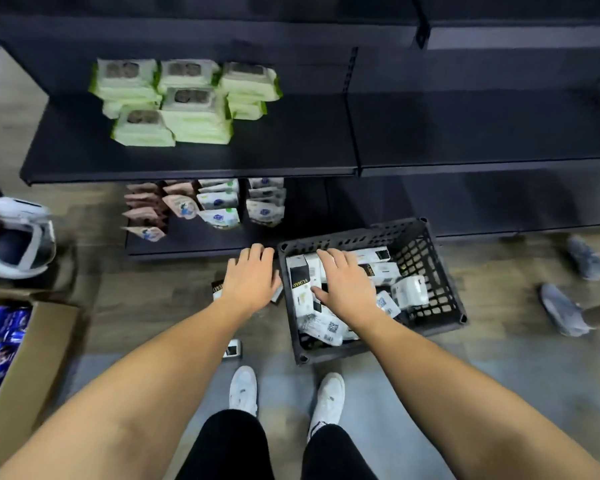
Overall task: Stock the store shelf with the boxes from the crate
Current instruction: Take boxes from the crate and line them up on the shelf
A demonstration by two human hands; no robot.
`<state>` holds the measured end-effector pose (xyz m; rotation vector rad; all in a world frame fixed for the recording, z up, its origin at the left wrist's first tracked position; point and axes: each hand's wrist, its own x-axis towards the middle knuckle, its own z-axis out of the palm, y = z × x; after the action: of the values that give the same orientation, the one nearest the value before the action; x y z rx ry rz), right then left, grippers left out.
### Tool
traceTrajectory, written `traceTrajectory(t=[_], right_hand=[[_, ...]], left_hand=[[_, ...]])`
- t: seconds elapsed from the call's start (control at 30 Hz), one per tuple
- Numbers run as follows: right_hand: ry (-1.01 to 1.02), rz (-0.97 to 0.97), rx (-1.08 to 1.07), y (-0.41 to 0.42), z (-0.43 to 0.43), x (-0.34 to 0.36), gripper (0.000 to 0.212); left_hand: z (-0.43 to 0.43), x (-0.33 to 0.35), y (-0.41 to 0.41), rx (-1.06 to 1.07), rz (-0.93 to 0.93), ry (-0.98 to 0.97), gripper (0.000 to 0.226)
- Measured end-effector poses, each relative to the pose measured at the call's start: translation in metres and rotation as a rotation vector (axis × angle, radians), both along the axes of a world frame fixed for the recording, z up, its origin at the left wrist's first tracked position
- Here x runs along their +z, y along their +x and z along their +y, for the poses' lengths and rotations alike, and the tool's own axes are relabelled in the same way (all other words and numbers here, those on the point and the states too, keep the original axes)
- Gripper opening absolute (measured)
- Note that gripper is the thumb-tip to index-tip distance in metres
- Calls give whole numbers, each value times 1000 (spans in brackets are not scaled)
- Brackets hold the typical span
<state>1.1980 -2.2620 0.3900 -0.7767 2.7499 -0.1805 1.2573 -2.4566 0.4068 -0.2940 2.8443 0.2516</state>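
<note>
1. The right hand (343,289), fingers spread wide, lies over white boxes (321,323) in the black crate (430,271) on the floor (153,306) near the lower shelf (201,244).
2. The left hand (252,278) covers one box (217,288) left of the crate; whether its fingers grip it cannot be told.

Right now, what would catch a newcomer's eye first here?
Two bare forearms reach down: the right hand is over white boxes in the black crate on the floor, the left hand just outside it. Above, pale green packs are stacked on the dark shelf.

The left hand (252,278) hides most of a box (217,289) beneath it.
</note>
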Motion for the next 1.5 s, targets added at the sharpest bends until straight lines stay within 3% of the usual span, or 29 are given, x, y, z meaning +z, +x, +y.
traceTrajectory(t=[0.4, 0.87, 1.07, 1.2, 1.5], right_hand=[[9, -154, -43, -14, -27, -135, 74], [-93, -261, -217, -34, -78, -207, 75], [-207, -478, -403, -35, -78, -201, 65], [-265, -433, -433, -28, -79, -186, 47], [-259, -323, -384, -13, -67, -89, 53]], left_hand=[[-9, -127, -1, -17, -49, -36, 46], [-35, -197, -18, -3, -11, -41, 43], [-46, -189, -14, 9, -21, -32, 42], [-50, -171, -10, 7, -22, -22, 41], [-38, -87, 6, -44, -44, 16, 43]])
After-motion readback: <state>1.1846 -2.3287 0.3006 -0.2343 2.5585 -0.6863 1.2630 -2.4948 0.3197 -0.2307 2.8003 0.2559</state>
